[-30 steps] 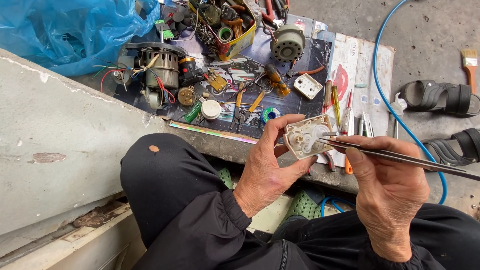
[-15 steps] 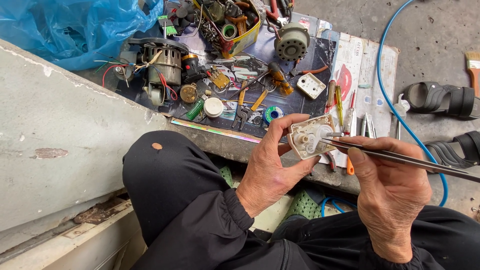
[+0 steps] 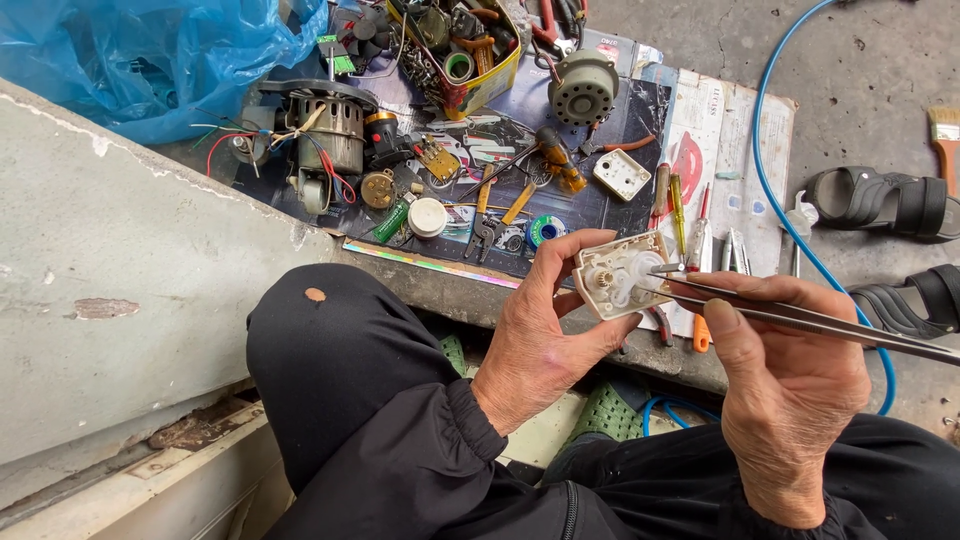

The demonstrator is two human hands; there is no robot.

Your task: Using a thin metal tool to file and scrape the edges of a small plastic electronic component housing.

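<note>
My left hand (image 3: 545,340) grips a small white plastic gearbox (image 3: 622,276), open side up, with small gears showing inside. My right hand (image 3: 790,380) holds long metal tweezers (image 3: 800,318) whose tips reach into the gearbox from the right. Both hands hover above my black-trousered knee (image 3: 330,350), at the near edge of a printed sheet (image 3: 640,110) covered with parts.
On the sheet lie a wired motor (image 3: 325,135), a round grey motor (image 3: 583,90), a white cover plate (image 3: 621,174), pliers, screwdrivers (image 3: 678,205) and a full parts tray (image 3: 470,45). A blue bag (image 3: 140,50) sits far left, a blue hose (image 3: 765,170) and black sandals (image 3: 880,200) right.
The gearbox and both hands hold almost the same pose; the tweezer tips have crept slightly further into the gearbox. The camera view has shifted a little.
</note>
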